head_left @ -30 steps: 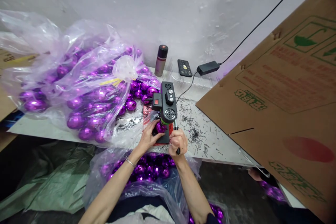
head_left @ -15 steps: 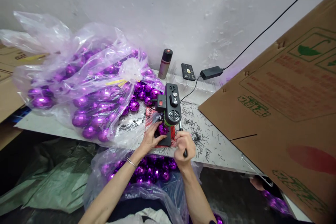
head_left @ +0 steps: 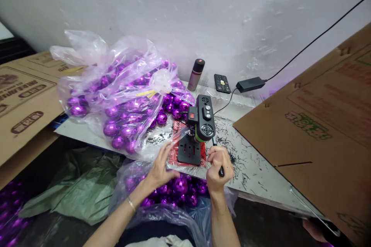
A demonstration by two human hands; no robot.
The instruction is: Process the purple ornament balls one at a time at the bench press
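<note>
**Right hand on the press lever, left hand open over the bag of purple balls**

From the head camera, the only view I have, I look down on both forearms reaching out from the bottom edge toward a small bench press (head_left: 203,123) on the white table (head_left: 255,173).

My right hand (head_left: 218,164) is curled into a fist around the press's black lever handle (head_left: 218,158); the wrist is straight and the knuckles face up, with the lever's tip poking out below the fingers. The grip looks fully closed on the handle.

My left hand (head_left: 160,166) hovers just left of the press's black base plate (head_left: 189,150), palm turned inward, fingers (head_left: 166,150) spread and loosely extended. I see nothing in it; it touches neither the plate nor the balls. A thin bracelet sits on that wrist.

The base plate under the press head is bare, lying on a red sheet. Directly below both hands, off the table edge, an open clear bag (head_left: 174,197) holds faceted purple balls (head_left: 180,185). A larger clear sack (head_left: 124,88) of the same balls lies on the table to the left of the press, some spilling out beside it.

Dark shavings litter the tabletop to the right of the press. A big cardboard sheet (head_left: 319,131) leans in from the right.
</note>
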